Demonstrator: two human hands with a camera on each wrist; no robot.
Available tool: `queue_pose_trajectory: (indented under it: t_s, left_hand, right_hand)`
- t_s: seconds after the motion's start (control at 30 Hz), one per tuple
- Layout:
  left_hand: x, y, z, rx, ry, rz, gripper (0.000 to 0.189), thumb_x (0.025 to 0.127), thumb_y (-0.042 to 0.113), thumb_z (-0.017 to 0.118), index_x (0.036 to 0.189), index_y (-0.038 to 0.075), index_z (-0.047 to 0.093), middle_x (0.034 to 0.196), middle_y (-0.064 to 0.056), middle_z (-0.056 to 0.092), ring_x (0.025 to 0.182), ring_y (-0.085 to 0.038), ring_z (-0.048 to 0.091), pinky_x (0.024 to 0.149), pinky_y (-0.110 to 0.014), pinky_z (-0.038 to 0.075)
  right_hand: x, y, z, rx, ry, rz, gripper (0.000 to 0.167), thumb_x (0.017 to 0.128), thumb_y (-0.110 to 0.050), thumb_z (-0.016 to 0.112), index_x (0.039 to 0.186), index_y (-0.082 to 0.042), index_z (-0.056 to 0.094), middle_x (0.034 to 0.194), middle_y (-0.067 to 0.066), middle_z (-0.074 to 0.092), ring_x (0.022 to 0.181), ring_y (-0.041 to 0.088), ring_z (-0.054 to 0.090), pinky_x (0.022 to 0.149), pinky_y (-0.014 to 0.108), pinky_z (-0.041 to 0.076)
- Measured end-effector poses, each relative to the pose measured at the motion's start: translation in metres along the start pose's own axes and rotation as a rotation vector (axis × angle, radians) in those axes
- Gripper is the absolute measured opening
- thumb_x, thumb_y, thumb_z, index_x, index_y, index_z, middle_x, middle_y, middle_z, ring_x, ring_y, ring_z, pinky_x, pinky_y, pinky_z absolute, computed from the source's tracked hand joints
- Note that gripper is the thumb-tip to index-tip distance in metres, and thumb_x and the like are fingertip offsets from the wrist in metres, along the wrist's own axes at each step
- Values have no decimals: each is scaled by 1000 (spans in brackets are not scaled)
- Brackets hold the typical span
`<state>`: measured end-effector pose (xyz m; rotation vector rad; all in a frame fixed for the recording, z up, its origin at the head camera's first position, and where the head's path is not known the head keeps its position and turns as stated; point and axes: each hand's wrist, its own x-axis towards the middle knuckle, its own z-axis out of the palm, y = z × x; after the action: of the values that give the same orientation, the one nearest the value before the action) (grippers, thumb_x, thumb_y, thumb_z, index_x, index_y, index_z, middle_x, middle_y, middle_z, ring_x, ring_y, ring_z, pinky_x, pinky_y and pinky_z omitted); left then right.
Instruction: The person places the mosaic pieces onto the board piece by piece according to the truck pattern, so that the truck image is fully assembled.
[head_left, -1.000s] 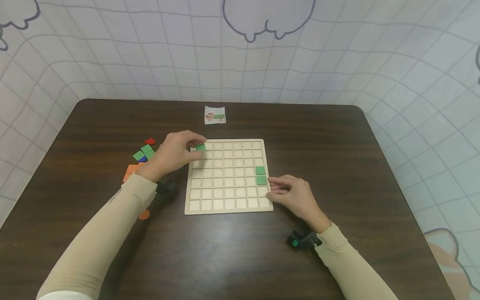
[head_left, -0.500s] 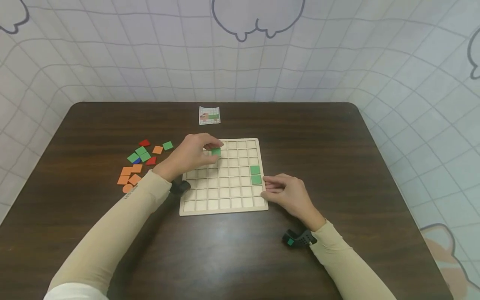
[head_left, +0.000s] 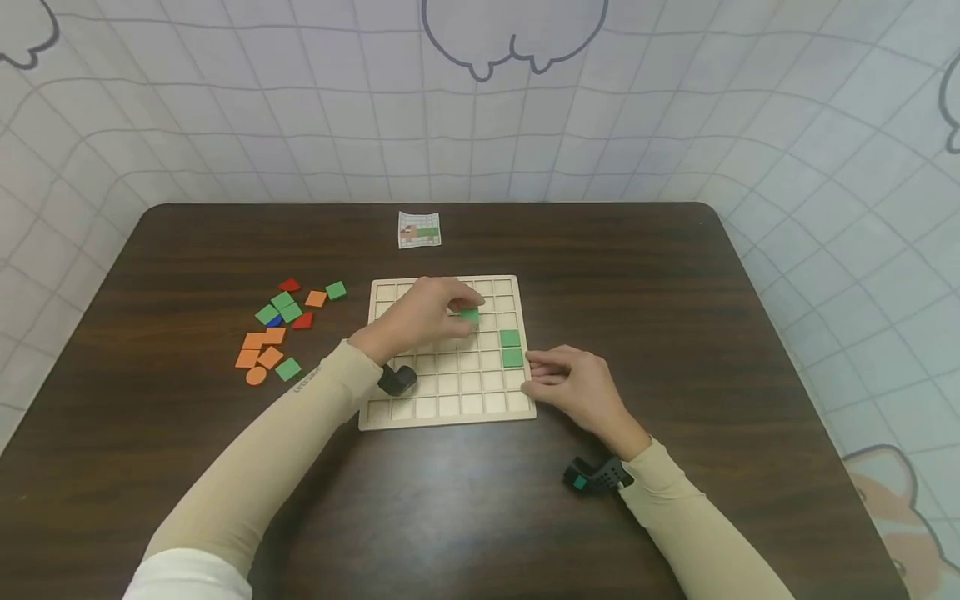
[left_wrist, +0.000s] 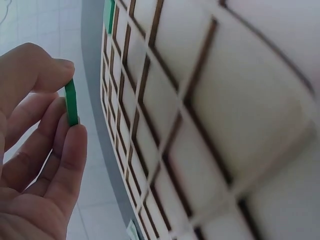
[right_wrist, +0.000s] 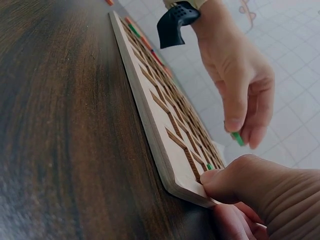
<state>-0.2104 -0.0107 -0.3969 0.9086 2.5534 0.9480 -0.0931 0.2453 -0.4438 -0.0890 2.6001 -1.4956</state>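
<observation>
My left hand [head_left: 427, 311] pinches a green square tile [left_wrist: 71, 104] between thumb and fingertips, held above the wooden grid board [head_left: 450, 407]. In the left wrist view the tile is edge-on, apart from the board's cells. Two green tiles, an upper one [head_left: 510, 338] and a lower one [head_left: 512, 357], sit in neighbouring cells of the board's right column. My right hand [head_left: 581, 387] grips the board's right edge, with its thumb [right_wrist: 220, 182] on top of the rim and its fingers lower down at the side.
Left of the board lie loose pieces: several green squares [head_left: 288, 369], orange squares [head_left: 247, 359], an orange round piece [head_left: 256, 376], red pieces [head_left: 303, 321] and a blue piece [head_left: 274, 320]. A small printed card [head_left: 419, 230] lies behind the board on the dark table [head_left: 637, 275].
My left hand has carried the green tile rightward and slightly nearer across the board, from its far left corner toward the right columns. The right hand stays at the board's edge.
</observation>
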Motion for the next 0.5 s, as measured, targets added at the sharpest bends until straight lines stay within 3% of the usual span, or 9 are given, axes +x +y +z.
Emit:
queue_pose_trajectory:
  t_s: [0.23, 0.5]
  left_hand:
    - [10, 7, 16, -11, -30, 16, 40, 87, 16, 74, 126, 8, 74, 124, -5, 76, 113, -21, 73, 101, -37, 57]
    - [12, 6, 27, 13, -57, 34, 36, 90, 17, 73, 125, 9, 74, 120, -3, 77, 102, -17, 70, 95, -34, 57]
  right_hand:
    - [1, 2, -2, -21, 1, -7, 43, 85, -17, 83, 126, -8, 75, 112, 11, 74, 102, 23, 77, 85, 22, 62]
    - [1, 0, -1, -12, 3, -16, 42, 84, -15, 84, 125, -7, 75, 111, 12, 74, 101, 23, 77, 84, 21, 62]
